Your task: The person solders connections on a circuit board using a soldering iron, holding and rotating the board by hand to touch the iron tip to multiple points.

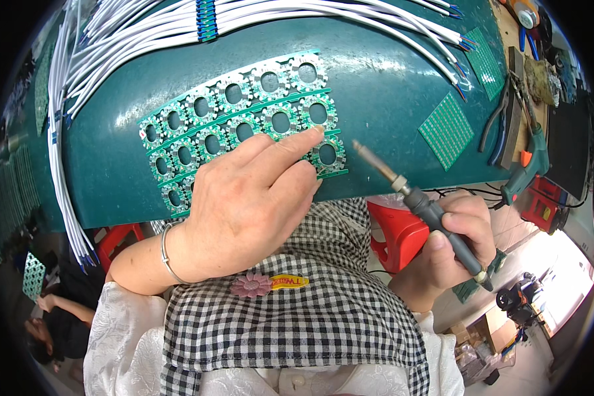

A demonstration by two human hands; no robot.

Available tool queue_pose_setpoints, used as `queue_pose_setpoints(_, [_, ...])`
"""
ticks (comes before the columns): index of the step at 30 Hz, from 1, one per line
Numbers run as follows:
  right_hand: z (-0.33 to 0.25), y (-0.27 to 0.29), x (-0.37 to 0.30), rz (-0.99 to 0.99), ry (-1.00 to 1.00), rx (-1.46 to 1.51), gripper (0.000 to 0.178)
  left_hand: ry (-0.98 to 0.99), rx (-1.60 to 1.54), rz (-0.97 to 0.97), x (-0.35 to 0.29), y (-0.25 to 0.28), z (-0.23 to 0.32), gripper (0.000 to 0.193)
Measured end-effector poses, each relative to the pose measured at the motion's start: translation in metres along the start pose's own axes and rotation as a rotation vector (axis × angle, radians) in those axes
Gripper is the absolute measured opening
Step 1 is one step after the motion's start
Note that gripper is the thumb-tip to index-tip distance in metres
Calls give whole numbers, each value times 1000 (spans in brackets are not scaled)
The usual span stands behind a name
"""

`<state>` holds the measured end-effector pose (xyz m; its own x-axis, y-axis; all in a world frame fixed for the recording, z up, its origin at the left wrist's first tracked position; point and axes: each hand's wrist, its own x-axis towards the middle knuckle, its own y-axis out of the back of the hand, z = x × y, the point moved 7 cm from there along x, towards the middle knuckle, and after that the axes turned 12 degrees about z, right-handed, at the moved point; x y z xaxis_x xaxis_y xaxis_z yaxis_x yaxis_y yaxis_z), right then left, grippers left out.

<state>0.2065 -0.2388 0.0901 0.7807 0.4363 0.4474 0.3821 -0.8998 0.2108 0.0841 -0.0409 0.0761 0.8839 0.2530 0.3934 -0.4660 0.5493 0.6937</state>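
Note:
A panel of small green and white circuit boards [233, 94], each with a round hole, lies in rows on the green mat. My left hand [251, 188] rests over its near right part, index finger laid on a board and the other fingers curled at the near edge; it hides several boards. In my right hand [459, 241] is a soldering iron [435, 214] with a dark handle, fingers and thumb wrapped round it. Its bare tip points up and left, just right of the panel and apart from it.
White cables [264, 20] with stripped coloured ends lie along the back and left of the green table mat [376, 138]. Two green perforated boards [447, 131] lie to the right. Pliers [499, 125] and a green glue gun [531, 165] are beyond. A person [63, 310] sits at far left.

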Motion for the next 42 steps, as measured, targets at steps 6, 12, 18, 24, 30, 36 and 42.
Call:
queue_pose_setpoints(6, [1, -16, -11, 165, -209, -52, 59, 7, -4, -9, 0, 2, 0, 21])
queue_pose_setpoints(12, [0, -19, -9, 108, -20, 6, 62, 50, -64, 114, 1, 27, -6, 19])
queue_pose_setpoints(18, [1, -35, -6, 109, -73, -46, 48, 81, 197, 37, 14, 30, -26, 114])
queue_pose_setpoints(24, [-2, -35, 3, 105, -44, -22, 43, 97, 268, -136, 19, 24, -35, 125])
queue_pose_setpoints(30, [-10, -25, 9, 254, -19, 134, 45, 249, -556, 90, 45, 74, -43, 147])
queue_pose_setpoints(36, [-28, -30, 24, 313, 73, 105, 35, 462, -1996, 14, 52, 56, -16, 114])
queue_pose_setpoints(42, [-39, -46, 28, 288, 72, 101, 34, 693, -2424, -96, 37, 42, 13, 118])
